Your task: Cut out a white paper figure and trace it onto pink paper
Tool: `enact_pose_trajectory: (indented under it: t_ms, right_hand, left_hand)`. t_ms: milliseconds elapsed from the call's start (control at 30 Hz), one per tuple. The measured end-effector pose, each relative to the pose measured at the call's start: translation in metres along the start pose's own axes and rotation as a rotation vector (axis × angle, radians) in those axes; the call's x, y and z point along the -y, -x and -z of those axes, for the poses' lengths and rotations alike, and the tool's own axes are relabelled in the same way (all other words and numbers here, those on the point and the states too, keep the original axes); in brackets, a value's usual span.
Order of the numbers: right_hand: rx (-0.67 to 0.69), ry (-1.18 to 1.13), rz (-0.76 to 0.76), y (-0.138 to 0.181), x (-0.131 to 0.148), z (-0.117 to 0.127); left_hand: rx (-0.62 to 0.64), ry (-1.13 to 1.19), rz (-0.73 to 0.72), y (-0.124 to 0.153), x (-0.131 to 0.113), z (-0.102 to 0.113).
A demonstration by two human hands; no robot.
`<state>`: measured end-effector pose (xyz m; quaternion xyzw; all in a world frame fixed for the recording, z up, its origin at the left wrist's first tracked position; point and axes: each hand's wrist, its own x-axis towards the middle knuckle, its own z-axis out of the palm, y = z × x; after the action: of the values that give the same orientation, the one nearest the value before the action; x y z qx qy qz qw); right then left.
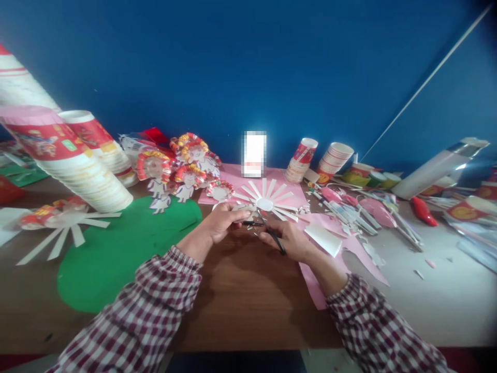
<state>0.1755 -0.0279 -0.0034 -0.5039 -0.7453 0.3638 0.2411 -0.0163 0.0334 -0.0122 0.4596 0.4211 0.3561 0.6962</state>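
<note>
My right hand (289, 239) is closed on a pair of scissors (278, 242) with dark handles; the blades point up and left, toward my other hand. My left hand (227, 220) is closed in a pinch close to the blade tips, and what lies between its fingers is too small to make out. A short dark object (252, 223) shows just beside its fingertips. Right behind both hands lies a white paper cup cut into spread strips (265, 204), like a flower, on a pink sheet (298, 194). Small white scraps are scattered around the scissors.
Tall stacks of paper cups (77, 168) lean at the left, shorter stacks (301, 163) stand at the back right. Ringed paper figures (188, 178) sit behind a green sheet (128, 259). Pens (355, 217), a red marker-like object (424, 211) and pink offcuts (363, 259) crowd the right.
</note>
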Motion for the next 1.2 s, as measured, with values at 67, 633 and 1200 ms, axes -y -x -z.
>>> enact_pose_trajectory:
  t_ms: [67, 633, 1200]
  right_hand:
    - [-0.005, -0.007, -0.017, -0.0002, -0.0006, -0.0015]
    - [-0.029, 0.017, 0.006, -0.0006, -0.0032, -0.0034]
    - [0.014, -0.011, 0.022, -0.0003, -0.0010, -0.0019]
  left_hand:
    - [-0.001, -0.005, -0.005, -0.0007, 0.0012, 0.0003]
    - [0.029, -0.009, -0.005, 0.0002, 0.0057, -0.0041]
    - [0.021, 0.019, 0.034, -0.0014, 0.0029, -0.0006]
